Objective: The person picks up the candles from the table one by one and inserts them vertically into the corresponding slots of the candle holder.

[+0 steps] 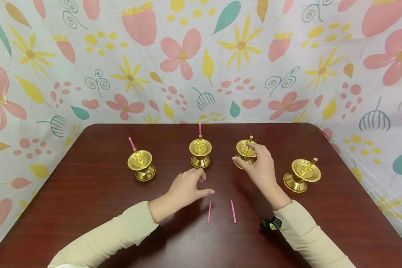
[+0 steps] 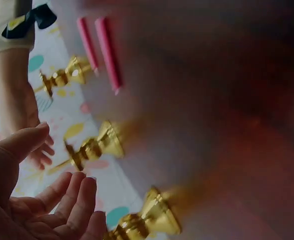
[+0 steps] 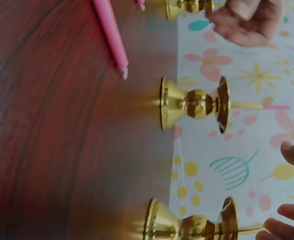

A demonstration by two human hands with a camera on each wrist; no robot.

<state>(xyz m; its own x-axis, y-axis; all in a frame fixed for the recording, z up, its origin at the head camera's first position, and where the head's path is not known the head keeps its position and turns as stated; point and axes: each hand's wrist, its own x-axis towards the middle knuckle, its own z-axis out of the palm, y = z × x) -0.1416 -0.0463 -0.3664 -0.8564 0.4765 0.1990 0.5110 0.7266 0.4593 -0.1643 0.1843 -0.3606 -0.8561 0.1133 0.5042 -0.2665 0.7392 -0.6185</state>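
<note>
My right hand (image 1: pixel 261 167) hovers at the third brass candle holder (image 1: pixel 243 146) from the left, thumb and fingers spread apart and partly covering it. In the right wrist view the right fingers (image 3: pixel 282 230) are close by the holder's tube, with nothing in their grasp. My left hand (image 1: pixel 187 188) is empty over the table, fingers loosely bent, in front of the second holder (image 1: pixel 200 147). Two pink candles (image 1: pixel 209 213) (image 1: pixel 233 211) lie side by side between the hands. Another pink candle (image 1: pixel 200 130) stands upright in the second holder's tube.
At the left, a brass holder (image 1: pixel 139 160) carries a tilted pink candle (image 1: pixel 131 143). The rightmost holder (image 1: pixel 306 170) has a slanted tube without a candle. A dark red-brown table (image 1: pixel 174 245) lies beneath, and a floral cloth (image 1: pixel 227 74) hangs behind it.
</note>
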